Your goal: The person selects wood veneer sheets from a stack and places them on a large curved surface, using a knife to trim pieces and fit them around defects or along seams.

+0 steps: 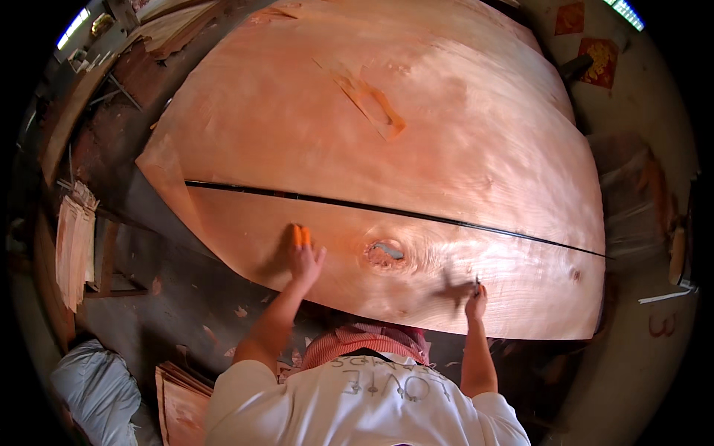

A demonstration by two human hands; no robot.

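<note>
A broad, thin sheet of reddish wood veneer (476, 163) spreads in front of me. My left hand (303, 262) is over its near part with fingers stretched out, two of them in orange finger covers; whether it presses on the sheet I cannot tell. To the right, my right hand (476, 303) is closed around a small slim tool (477, 282) whose tip points away from me; its exact kind is too small to make out. Between my hands the veneer has a ragged knot hole (387, 253). A long thin black strip (335, 201) lies across the sheet beyond both hands.
A loose torn veneer strip (375, 108) rests farther up the sheet. Stacked veneer pieces (74, 245) stand at the left, with more (182, 405) at the lower left beside a grey-white sack (97, 394). Scraps litter the dark floor. Red paper decorations (599, 63) are at the upper right.
</note>
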